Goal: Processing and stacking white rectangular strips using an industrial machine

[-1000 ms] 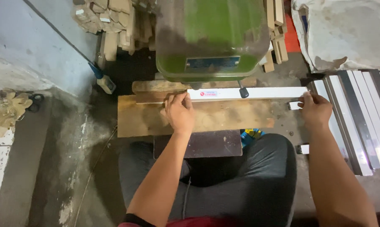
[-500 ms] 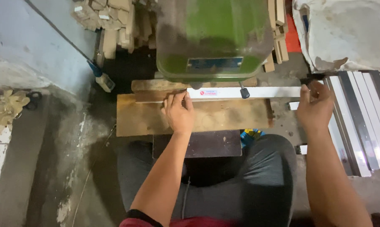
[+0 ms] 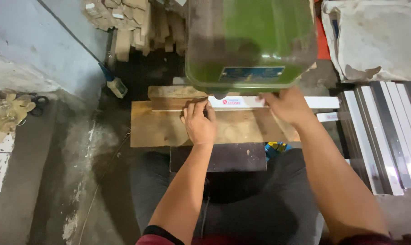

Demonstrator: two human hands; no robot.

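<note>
Both hands rest on a white strip (image 3: 278, 102): left hand (image 3: 199, 123) curled at its end, right hand (image 3: 285, 107) flat, under a green machine (image 3: 251, 41), over a rough board (image 3: 160, 127); grey strips (image 3: 387, 136) beside.

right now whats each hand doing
left hand: fingers curled, pressing the white strip against the wooden board
right hand: on the strip, grip unclear

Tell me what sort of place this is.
Probably a small workshop: a green machine housing over a worn wooden work board, stacked white and grey strips alongside, cut wood blocks behind.
</note>
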